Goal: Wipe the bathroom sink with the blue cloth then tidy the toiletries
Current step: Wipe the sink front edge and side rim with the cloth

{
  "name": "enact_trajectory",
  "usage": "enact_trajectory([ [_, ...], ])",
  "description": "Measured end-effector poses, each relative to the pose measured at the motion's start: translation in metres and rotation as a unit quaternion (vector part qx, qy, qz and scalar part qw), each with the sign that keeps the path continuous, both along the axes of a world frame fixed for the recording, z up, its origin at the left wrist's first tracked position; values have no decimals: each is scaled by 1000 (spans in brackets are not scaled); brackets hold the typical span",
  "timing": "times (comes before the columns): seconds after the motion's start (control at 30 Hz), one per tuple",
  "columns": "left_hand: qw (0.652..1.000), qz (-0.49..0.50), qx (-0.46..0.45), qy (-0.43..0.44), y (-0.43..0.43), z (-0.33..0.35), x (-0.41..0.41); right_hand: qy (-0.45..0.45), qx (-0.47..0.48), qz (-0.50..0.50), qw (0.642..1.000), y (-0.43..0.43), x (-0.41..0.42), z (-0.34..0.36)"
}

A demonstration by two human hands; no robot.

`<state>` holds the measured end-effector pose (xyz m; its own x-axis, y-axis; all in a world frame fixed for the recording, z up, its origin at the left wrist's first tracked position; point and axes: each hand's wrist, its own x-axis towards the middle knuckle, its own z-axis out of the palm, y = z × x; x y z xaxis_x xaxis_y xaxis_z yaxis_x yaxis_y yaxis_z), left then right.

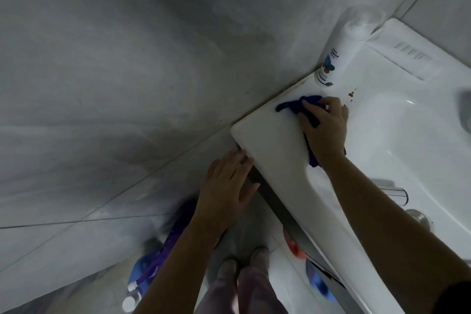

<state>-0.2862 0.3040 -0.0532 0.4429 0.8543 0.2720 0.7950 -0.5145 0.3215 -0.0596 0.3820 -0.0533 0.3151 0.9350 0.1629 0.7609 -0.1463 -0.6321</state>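
Our dark blue soft cloth [293,106] lies bunched on the flat rim of the white shiny sink [267,150], right of the middle of the frame. Our right hand [325,130] presses on it with fingers bent over the bunch, so that grip is grasping the cloth. Our left hand [226,183] is released, fingers straight, touching the sink's corner. The cloth looks light and floppy. We think it slides easily on the hard, smooth rim, so hold the bunch from above. Small brown spots [351,94] sit near it, by a tall white plastic bottle [336,56].
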Motion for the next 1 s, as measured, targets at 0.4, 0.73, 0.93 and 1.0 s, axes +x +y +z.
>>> enact_trajectory([
  [0.4, 998, -11, 12, -57, 30, -28, 13, 89, 14, 152, 984, -73, -12, -8],
  [0.73, 998, -16, -33, -42, 32, -18, 13, 67, -11, 143, 987, -62, -17, -4],
  [0.93, 996, -5, -91, -23, 28, -5, 14, 63, -36, 181, 981, -159, 0, 13],
  [1.0, 994, -15, -106, 6, 28, 2, 14, 70, -33, 166, 983, -146, 5, 7],
])
